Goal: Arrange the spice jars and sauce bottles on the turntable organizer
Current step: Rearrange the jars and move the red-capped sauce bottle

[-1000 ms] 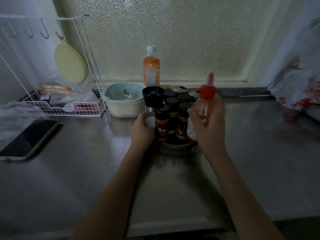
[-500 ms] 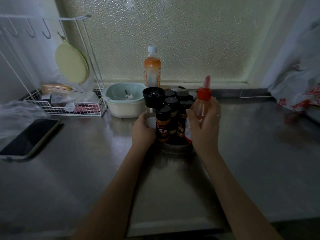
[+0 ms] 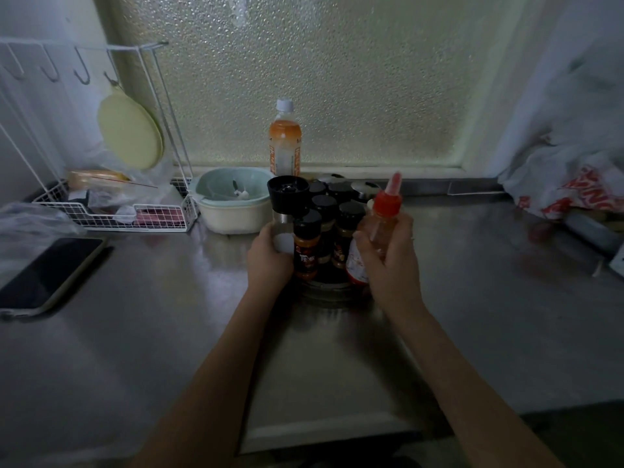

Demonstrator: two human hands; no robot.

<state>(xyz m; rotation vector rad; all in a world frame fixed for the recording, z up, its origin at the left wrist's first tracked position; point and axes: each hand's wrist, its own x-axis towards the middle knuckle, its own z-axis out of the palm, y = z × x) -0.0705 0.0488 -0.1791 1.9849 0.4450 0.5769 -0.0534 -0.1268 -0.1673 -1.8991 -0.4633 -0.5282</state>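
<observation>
A round turntable organizer (image 3: 329, 289) sits mid-counter, packed with several black-capped spice jars (image 3: 306, 246). At its left edge stands a tall grinder with a black top (image 3: 287, 194); my left hand (image 3: 270, 261) grips its clear lower body. My right hand (image 3: 388, 261) holds a clear sauce bottle with a red nozzle cap (image 3: 385, 211) at the turntable's right edge, its base low by the rim. A red-labelled jar (image 3: 354, 265) shows just left of that hand.
Behind the turntable stand an orange drink bottle (image 3: 284, 143) and a pale green bowl (image 3: 233, 201). A white wire rack (image 3: 111, 211) with a yellow lid is at back left, a phone (image 3: 50, 271) at left, plastic bags (image 3: 570, 184) at right.
My right hand has lowered the red-capped bottle toward the turntable's right edge. My left hand has stayed on the grinder.
</observation>
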